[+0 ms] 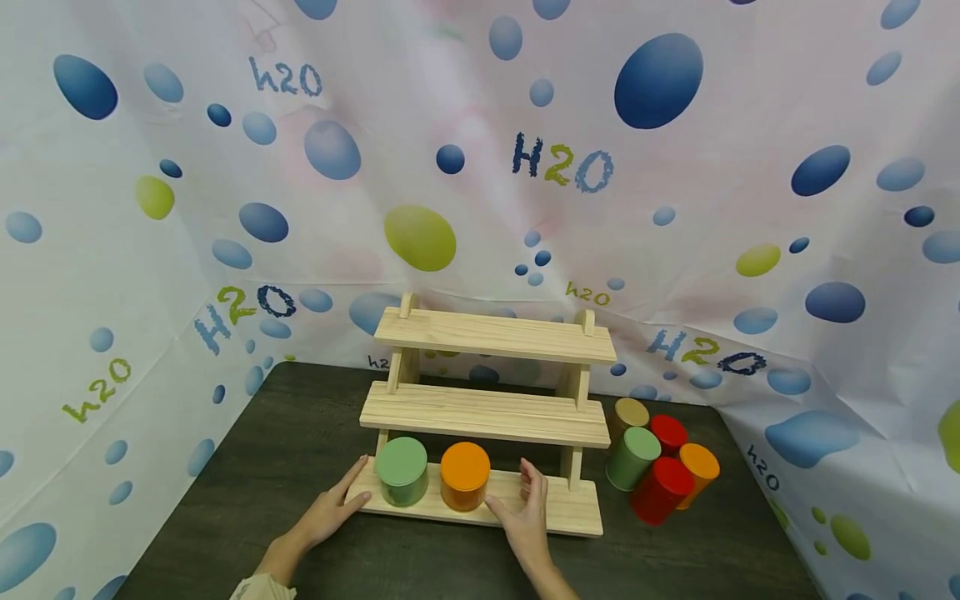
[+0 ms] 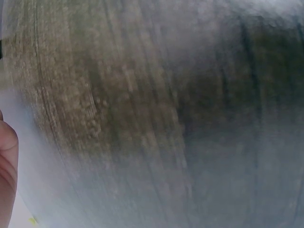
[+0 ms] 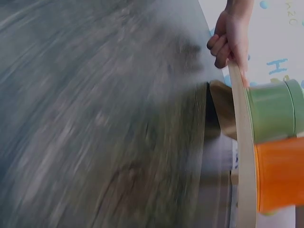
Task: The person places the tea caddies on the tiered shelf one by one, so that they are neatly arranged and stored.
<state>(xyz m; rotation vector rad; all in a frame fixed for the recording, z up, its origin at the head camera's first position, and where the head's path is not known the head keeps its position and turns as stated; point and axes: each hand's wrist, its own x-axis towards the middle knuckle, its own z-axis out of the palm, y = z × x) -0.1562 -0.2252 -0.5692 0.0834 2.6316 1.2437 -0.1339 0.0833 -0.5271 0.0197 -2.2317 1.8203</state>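
Note:
A three-tier wooden shelf [image 1: 487, 412] stands at the middle of the dark table. On its bottom board sit a green lidded canister [image 1: 402, 475] and, to the right, an orange one [image 1: 465, 477]. My left hand [image 1: 322, 517] grips the left end of that board, as the right wrist view shows, its fingers curled at the board's edge. Just right of the orange canister, my right hand [image 1: 527, 521] is spread over the board, thumb close to the canister's base; whether it touches cannot be told. The left wrist view is mostly blurred tabletop with part of a hand [image 2: 7, 161].
Right of the shelf stands a cluster of canisters: red ones [image 1: 662, 490], a green one [image 1: 633, 458], an orange one [image 1: 699, 471] and a tan-lidded one [image 1: 632, 411]. Behind the dark table [image 1: 225, 500] hangs a white curtain [image 1: 480, 100] with blue and green spots.

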